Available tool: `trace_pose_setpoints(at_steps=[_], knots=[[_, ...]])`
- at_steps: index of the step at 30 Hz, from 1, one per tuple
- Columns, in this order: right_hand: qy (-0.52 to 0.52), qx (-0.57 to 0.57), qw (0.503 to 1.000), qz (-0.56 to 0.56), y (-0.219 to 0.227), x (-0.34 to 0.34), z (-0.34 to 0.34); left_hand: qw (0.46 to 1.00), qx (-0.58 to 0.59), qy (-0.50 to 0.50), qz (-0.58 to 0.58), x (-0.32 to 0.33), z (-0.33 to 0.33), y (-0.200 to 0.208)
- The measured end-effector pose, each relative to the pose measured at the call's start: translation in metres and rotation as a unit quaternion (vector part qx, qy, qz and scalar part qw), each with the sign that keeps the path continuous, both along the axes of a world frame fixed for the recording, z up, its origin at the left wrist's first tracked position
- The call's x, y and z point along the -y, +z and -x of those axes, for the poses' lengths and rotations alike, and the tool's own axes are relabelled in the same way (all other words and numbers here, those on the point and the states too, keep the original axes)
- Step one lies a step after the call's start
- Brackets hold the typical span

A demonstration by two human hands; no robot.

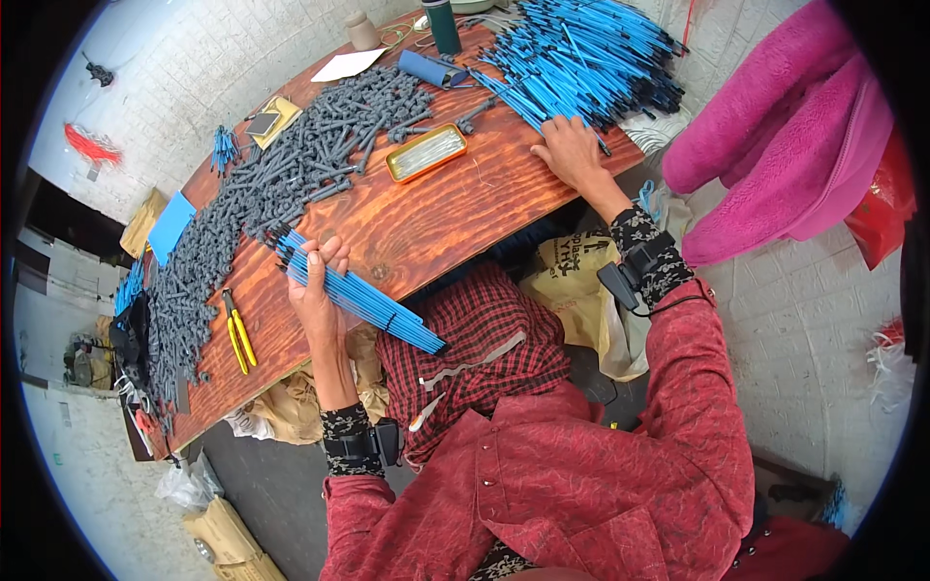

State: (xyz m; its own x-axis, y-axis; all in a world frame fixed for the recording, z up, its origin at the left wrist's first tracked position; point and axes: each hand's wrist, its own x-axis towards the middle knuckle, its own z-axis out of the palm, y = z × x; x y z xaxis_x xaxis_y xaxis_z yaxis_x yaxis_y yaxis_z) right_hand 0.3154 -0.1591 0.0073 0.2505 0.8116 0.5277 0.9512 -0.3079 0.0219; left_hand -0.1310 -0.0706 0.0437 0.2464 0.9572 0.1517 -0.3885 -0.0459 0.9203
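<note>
My left hand (320, 276) is closed around a bundle of thin blue rods (383, 310) with black ends. The bundle slants over the table's near edge, toward the checked cloth on my lap. At the right of the table my right hand (572, 160) rests on the near edge of a large heap of blue rods (591, 58). Its thumb stands apart from the bent fingers, which touch the rods; their tips are partly hidden. Left of this hand lies an open orange-rimmed tin (426, 153) holding thin, pale, needle-like pieces.
Many small dark grey plastic parts (310, 145) spread along the wooden table (417, 223). Yellow-handled pliers (237, 334) lie at the left. A dark green bottle (442, 27) stands at the back. A magenta fleece (775, 126) hangs at the right, above a pale sack (581, 276).
</note>
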Motion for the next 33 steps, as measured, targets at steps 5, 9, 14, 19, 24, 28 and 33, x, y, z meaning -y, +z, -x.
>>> trace_pose_setpoints(at_steps=[5, 9, 14, 19, 24, 28, 33], knots=[[-0.055, -0.017, 0.998, -0.004, -0.008, -0.011, -0.033, 1.000, -0.011, 0.002, -0.005, 0.002, -0.005, -0.001], [-0.024, -0.329, 0.944, -0.024, 0.018, -0.014, -0.029, 1.000, -0.011, 0.014, 0.003, 0.002, 0.001, -0.006], [0.050, -0.502, 0.847, -0.167, 0.016, -0.024, -0.051, 1.000, -0.012, 0.014, 0.014, -0.001, 0.002, -0.006], [0.024, -0.455, 0.888, -0.062, -0.016, -0.040, -0.070, 1.000, -0.002, 0.015, 0.017, -0.001, 0.000, -0.007], [0.093, -0.631, 0.765, -0.085, 0.023, -0.047, -0.062, 1.000, -0.003, 0.024, 0.016, 0.000, 0.004, -0.008], [0.082, -0.702, 0.689, -0.162, 0.030, -0.038, -0.070, 1.000, -0.003, 0.025, 0.012, 0.000, 0.000, -0.007], [0.132, -0.785, 0.582, -0.168, 0.019, -0.020, -0.085, 0.999, 0.006, 0.030, 0.022, -0.001, 0.000, -0.007]])
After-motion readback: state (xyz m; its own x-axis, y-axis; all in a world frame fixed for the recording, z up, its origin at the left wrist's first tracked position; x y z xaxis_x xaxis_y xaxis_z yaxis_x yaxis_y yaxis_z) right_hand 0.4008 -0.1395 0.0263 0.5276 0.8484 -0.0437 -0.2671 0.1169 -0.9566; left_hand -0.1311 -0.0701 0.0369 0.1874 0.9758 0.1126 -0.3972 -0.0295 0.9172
